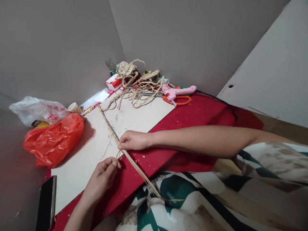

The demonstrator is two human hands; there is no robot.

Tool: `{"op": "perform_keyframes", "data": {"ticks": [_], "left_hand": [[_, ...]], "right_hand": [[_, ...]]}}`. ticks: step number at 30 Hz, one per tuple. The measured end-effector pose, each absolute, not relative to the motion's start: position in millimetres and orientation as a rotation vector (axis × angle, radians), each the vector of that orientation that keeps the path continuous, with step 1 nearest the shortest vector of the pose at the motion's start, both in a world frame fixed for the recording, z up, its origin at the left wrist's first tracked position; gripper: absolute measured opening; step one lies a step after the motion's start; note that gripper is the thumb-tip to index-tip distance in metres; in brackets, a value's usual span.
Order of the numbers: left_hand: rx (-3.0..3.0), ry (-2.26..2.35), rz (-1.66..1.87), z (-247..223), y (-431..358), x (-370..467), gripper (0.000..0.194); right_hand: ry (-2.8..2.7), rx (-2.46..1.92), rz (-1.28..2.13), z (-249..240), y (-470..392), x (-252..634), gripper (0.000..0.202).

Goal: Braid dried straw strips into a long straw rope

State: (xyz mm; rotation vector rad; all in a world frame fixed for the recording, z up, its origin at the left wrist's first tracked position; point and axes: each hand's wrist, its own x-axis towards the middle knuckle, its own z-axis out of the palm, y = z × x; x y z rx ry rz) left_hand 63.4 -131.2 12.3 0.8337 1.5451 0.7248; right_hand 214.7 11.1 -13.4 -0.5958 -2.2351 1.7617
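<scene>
A tan plant-fibre braid [107, 123] runs across the white board [84, 178] toward my hands. My right hand [134, 140] pinches it where the plaited part gives way to loose strands [141, 173]. Those strands hang down over the board's edge onto the patterned clothing on my lap. Just below and to the left, my left hand [106, 171] pinches a thin strand of the same fibre between thumb and fingers. One fine strand sticks out to the left of the braid.
A tangled heap of braided cord [137, 86] lies at the back, beside a pink glue gun [176, 92] and orange-handled scissors [180, 101]. An orange-red plastic bag [56, 138], a white bag [39, 107], a paper cup [74, 108] and a phone [46, 203] line the left. Grey walls rise behind.
</scene>
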Motion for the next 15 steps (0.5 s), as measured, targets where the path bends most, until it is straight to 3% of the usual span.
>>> {"op": "perform_keyframes", "data": {"ticks": [4,7,9,15], "left_hand": [[1.052,1.717,0.518,36,-151,28,0.041],[1.182,2.072,0.69,63,-150,-13,0.05],[1.327,2.334,0.791,82,-138,-42,0.047],[1.595,2.983,0.521,125,-65,-109,0.036]], "right_hand": [[-2.142,-0.552,1.933,-15,14,216,0.028],[-2.082,-0.527,2.017,-20,14,215,0.032],[-2.052,-0.489,2.057,-25,14,213,0.034],[-2.027,-0.487,2.121,-30,14,207,0.032]]}}
